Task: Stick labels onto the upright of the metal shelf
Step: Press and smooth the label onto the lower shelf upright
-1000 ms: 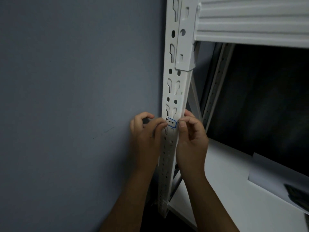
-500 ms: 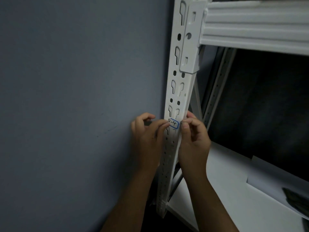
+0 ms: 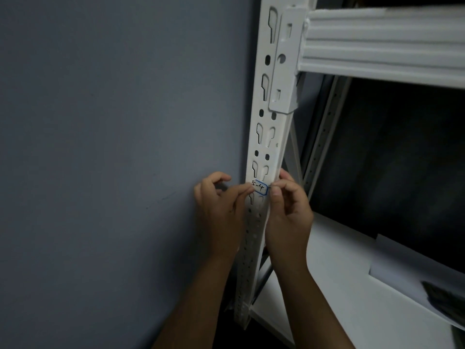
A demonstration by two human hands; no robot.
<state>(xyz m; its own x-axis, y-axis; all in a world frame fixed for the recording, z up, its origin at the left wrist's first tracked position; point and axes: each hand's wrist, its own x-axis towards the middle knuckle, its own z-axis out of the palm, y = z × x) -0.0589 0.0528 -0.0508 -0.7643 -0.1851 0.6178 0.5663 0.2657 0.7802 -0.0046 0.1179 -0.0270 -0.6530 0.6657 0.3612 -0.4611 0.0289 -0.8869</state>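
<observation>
Nearest the camera, two forearms rise from about 6 o'clock and end either side of the white upright, which runs lengthwise from 12 down to 6, leaning a little to the left toward its foot. The left hand sits at 9 o'clock of the label, its fingers curled, the fingertips meeting the label's left end; the right hand sits at 3 o'clock, fingers curled too, thumb and forefinger pinched at the label's right end. The label itself — small, white, blue-edged, with handwriting that looks like "5-4" — lies across the front face of the upright, its long side running 9 to 3, square to the post, just below a pair of keyhole slots. Whether it is fully stuck down cannot be told. Both hands are equally near, one per end, so the likely next move is a press inward and flat along that short cross line, keeping it level. Further back, at 3 o'clock, the lower shelf board carries a sheet of paper; higher, at 1 o'clock, the ribbed beam hooks into the upright, and the grey wall fills the left
</observation>
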